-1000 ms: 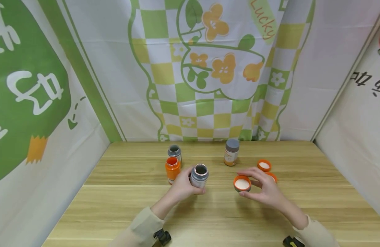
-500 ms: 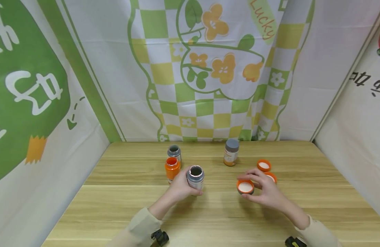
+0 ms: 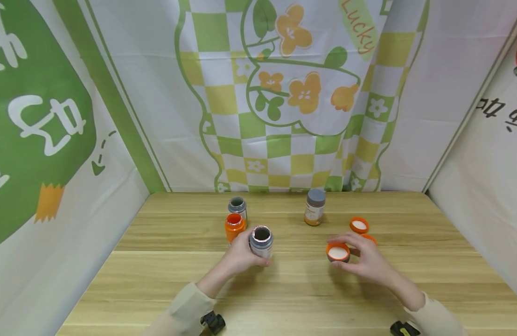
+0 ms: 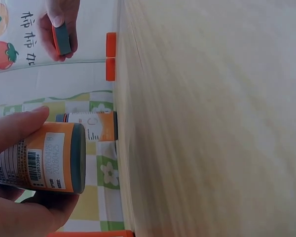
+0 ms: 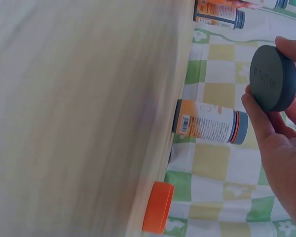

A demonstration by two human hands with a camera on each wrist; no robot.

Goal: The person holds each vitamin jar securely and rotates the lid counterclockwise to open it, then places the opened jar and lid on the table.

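My left hand [image 3: 241, 255] grips an uncapped grey bottle [image 3: 261, 243], its mouth facing up. The left wrist view shows this bottle's orange and white label [image 4: 49, 158] and its grey base held above the table. Between thumb and fingers of my right hand [image 3: 367, 261] is a bottle cap [image 3: 338, 253], orange rim and white liner turned upward. Its dark grey outer face [image 5: 269, 79] shows in the right wrist view, clear of the tabletop. Just beyond the left hand stand an open orange bottle [image 3: 234, 226] and an open grey bottle [image 3: 238, 206].
A capped bottle [image 3: 315, 207] with a grey lid stands at the back centre of the wooden table [image 3: 174, 261]. Behind the right hand lie two orange caps, a farther cap [image 3: 359, 225] and a partly hidden cap [image 3: 370, 239]. A patterned curtain [image 3: 283, 154] hangs at the back.
My left hand has shifted left with the bottle, closer to the orange one. My right hand has drifted slightly right and nearer to me, still holding the cap.
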